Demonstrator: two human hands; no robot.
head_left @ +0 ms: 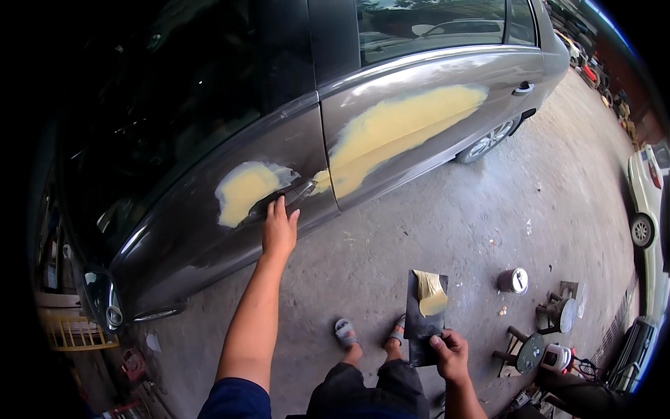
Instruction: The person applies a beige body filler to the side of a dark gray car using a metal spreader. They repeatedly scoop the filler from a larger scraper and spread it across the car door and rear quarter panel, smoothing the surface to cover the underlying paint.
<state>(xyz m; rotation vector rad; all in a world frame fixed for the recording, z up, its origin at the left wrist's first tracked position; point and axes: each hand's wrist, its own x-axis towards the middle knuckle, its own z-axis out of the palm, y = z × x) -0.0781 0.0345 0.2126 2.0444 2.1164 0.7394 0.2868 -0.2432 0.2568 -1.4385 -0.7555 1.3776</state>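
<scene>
My left hand reaches out with its fingers stretched, the tips at the door handle of the grey car's front door. Just above the fingers, a patch of yellow body filler covers part of that door. A larger filler patch spreads over the rear door. Low on the right, my right hand grips a dark flat putty board, thumb on top. A blob of yellow-beige putty lies on the board's upper part. A second dark piece overlaps the board's lower end; its kind is unclear.
On the concrete floor to the right stand a can and two small stools. A white and red container sits beside them. White car at far right; yellow rack at lower left.
</scene>
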